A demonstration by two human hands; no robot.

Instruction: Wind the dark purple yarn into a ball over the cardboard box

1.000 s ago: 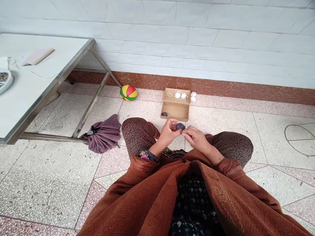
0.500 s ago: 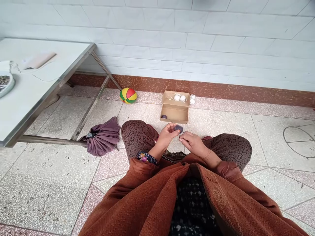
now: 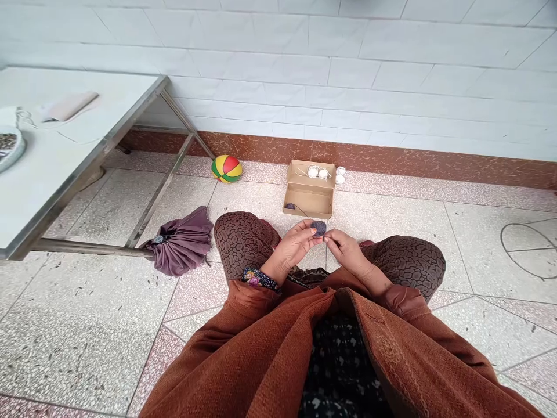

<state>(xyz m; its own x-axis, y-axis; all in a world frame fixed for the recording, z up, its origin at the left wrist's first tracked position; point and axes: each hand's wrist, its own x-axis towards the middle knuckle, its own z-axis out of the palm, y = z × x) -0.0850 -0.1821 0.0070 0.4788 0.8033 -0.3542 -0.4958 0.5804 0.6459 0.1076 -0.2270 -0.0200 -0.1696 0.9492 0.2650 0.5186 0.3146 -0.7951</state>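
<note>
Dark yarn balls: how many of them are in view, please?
2. One dark ball is held in the left hand; the other lies at the left of the open box's nearer half. Some could be hidden.

Rust-brown coat point(image 3: 243, 348); brown crackle-patterned trousers point(image 3: 239, 241); dark pale-flecked top point(image 3: 342, 363); flowered dark left cuff point(image 3: 260, 278).
</note>
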